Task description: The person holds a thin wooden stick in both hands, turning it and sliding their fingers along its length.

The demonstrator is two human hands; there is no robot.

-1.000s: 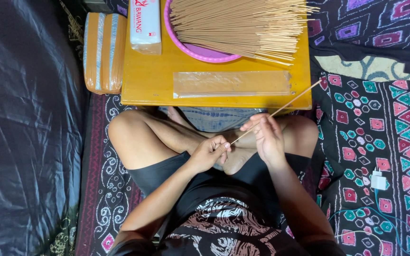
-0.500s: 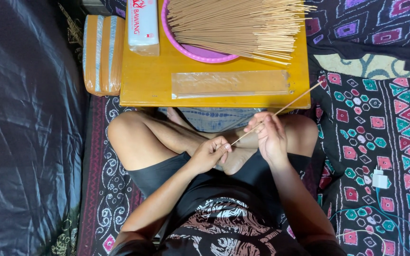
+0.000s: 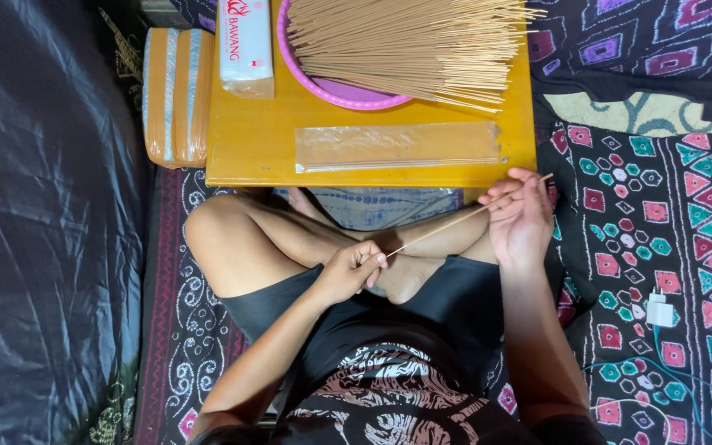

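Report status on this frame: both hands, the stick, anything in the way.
Left hand pinches the near end of the thin stick; right hand grips the far end. Stick held over the lap, clear of the yellow table. Nothing between the hands.

Bright even overhead light, soft shadows; sharp focus, dim left edge

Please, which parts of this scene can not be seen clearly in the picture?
- Head view: the far side of the pink bowl is cut off by the top edge, and the pile of sticks hides its inside.
- The white box is cut off by the top edge.
- The left hand covers the near end of the thin stick; the right hand covers part of the far end.
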